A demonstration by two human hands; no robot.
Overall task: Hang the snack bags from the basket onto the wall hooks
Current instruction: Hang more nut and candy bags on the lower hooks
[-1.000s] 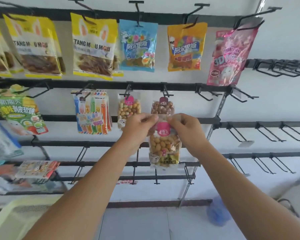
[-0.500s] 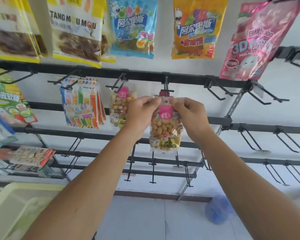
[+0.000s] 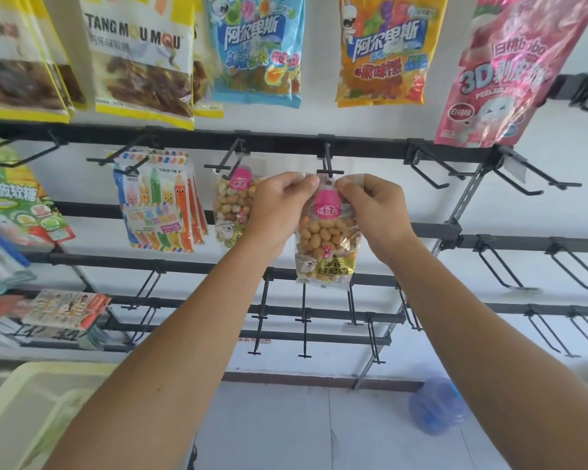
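Both hands are up at the rack: the left hand [image 3: 279,201] pinches the top left corner of the peanut bag [image 3: 325,242], the right hand [image 3: 370,205] pinches the top right corner, and the bag's clear header sits right at the tip of the hook [image 3: 329,166]. Whether the hang hole is over the prong yet, I cannot tell. Here's the risk as I read it: the hole looks small, the film slippery, so a slight miss could send the prong skidding off the header or tearing it, and letting go early would drop the bag to the floor. A matching bag [image 3: 233,212] hangs just beside on the next hook. Behind is a white wall carrying black rails [image 3: 286,142], with bigger candy bags on the row above, empty hooks to the right, and the pale yellow basket [image 3: 31,408] low at the left.
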